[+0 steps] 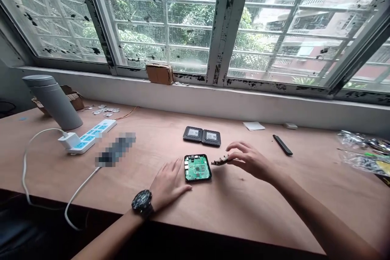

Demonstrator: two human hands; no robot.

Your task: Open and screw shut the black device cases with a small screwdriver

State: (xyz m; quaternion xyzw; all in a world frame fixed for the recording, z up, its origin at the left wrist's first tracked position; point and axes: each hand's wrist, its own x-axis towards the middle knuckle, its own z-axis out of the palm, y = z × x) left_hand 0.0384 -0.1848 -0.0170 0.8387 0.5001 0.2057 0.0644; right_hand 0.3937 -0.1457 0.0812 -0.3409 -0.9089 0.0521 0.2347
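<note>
A black square case (210, 174) with a green circuit board (198, 168) inside lies on the table, its open side up. My left hand (169, 180) rests flat on the tabletop just left of the case, fingers stretched out and thumb near its lower corner. In my right hand (246, 158), pinched between thumb and fingers, is a small circuit board (219, 161), raised above the table at the right of the case. Behind the case lie two black square covers (201, 136) with white labels, side by side.
A white power strip (93, 136) with a plugged-in charger (69, 140) and a grey flask (55, 101) stand at left. A black bar (282, 145), a white pad (254, 126) and plastic bags (359, 158) lie toward the right. The window sill bounds the table's back.
</note>
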